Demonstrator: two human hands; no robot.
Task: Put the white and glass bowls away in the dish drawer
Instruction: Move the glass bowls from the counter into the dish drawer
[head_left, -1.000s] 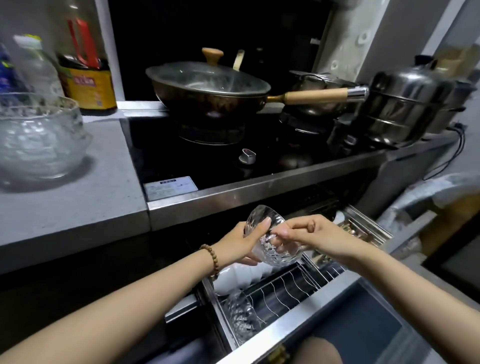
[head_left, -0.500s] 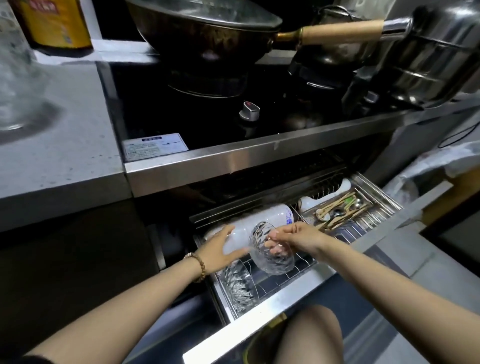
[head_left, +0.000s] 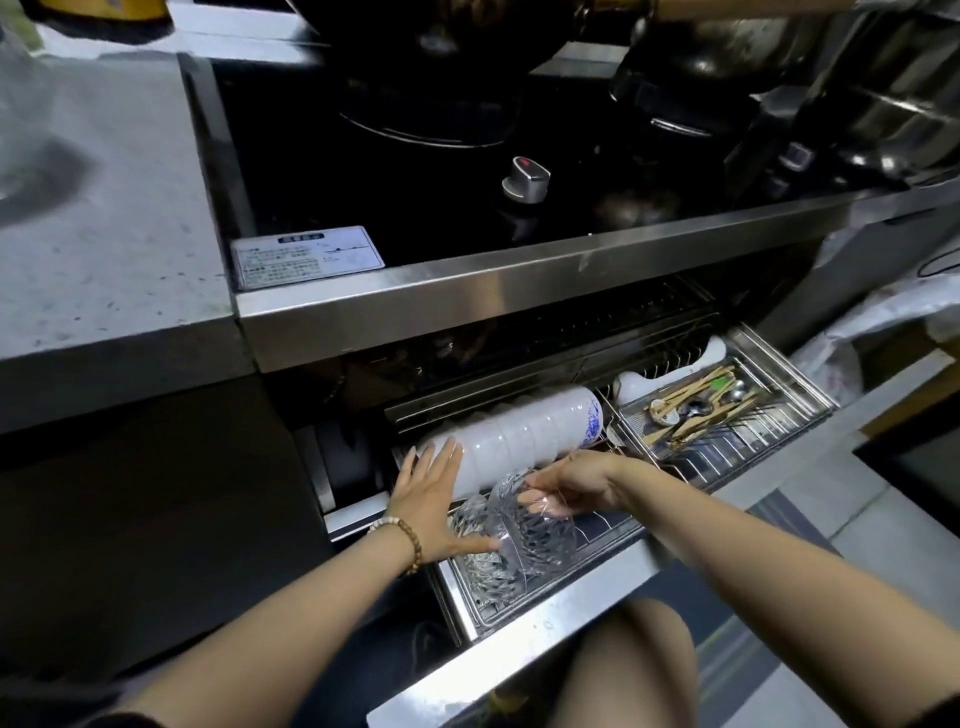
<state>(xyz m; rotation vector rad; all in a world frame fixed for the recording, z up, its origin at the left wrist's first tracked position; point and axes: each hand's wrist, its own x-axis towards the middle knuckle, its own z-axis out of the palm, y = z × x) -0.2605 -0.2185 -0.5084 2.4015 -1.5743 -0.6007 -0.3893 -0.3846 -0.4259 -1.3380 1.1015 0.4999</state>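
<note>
Right hand (head_left: 576, 480) pinches a glass bowl (head_left: 535, 530) on edge into the drawer (head_left: 613, 566) rack, left hand (head_left: 434, 501), fingers spread, steadying stacked bowls (head_left: 519, 436) beside it.

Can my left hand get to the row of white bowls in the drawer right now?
Probably yes. The left hand lies open with its fingertips at the near end of the white bowls, nothing between them; the glass bowl sits lower, toward the drawer's front.

I could read nothing. A white sticker (head_left: 307, 256) on the front left corner of my black cooktop (head_left: 415, 208) carried rows of small print, but it was too blurred to make out.
</note>
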